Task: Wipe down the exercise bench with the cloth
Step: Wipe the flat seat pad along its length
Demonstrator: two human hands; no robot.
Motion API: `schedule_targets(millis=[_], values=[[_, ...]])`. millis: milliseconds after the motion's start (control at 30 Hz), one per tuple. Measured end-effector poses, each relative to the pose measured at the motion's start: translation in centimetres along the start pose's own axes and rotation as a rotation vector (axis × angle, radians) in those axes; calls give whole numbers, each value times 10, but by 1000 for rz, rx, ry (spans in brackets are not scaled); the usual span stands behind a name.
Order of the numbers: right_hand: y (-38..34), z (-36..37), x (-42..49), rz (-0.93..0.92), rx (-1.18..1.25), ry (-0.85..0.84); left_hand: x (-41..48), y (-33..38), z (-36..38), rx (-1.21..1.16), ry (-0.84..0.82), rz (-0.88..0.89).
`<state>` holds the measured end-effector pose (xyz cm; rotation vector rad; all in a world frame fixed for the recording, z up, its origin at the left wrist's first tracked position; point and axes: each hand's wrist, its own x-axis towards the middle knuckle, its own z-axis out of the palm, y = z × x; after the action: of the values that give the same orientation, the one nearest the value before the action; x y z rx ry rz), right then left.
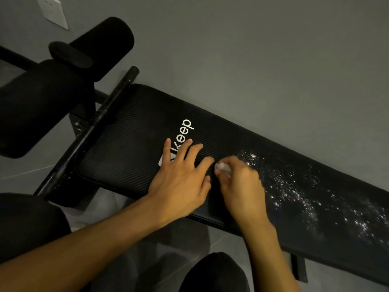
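A black padded exercise bench [130, 144] with a white "Keep" logo runs from the centre to the lower right. White specks and dust [294, 186] cover its right half. My left hand [181, 178] rests flat on the pad with fingers spread, partly over the logo. Just to its right, my right hand [240, 182] is bunched around a small white cloth [222, 166], of which only a bit shows at the fingertips, pressed against the pad at the edge of the dusty area.
Black foam leg rollers [42, 102] and a black crossbar [94, 127] stand at the bench's left end. A grey wall [273, 60] with a white socket [52, 11] lies behind. My dark-clad knees [214, 272] are at the bottom, above a grey tiled floor.
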<state>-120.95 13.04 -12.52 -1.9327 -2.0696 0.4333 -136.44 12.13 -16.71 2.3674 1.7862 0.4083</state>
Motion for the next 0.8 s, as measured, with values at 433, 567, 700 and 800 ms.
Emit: schedule_targets(millis=[433, 567, 700, 800], values=[[4, 2, -48, -8, 11, -30, -1, 2, 1, -15, 17, -8], [6, -2, -40, 54, -77, -10, -1, 3, 2, -9, 28, -9], [2, 1, -35, 33, -84, 19, -2, 3, 3, -10, 25, 0], [9, -1, -61, 42, -19, -27, -3, 3, 2, -2, 23, 1]])
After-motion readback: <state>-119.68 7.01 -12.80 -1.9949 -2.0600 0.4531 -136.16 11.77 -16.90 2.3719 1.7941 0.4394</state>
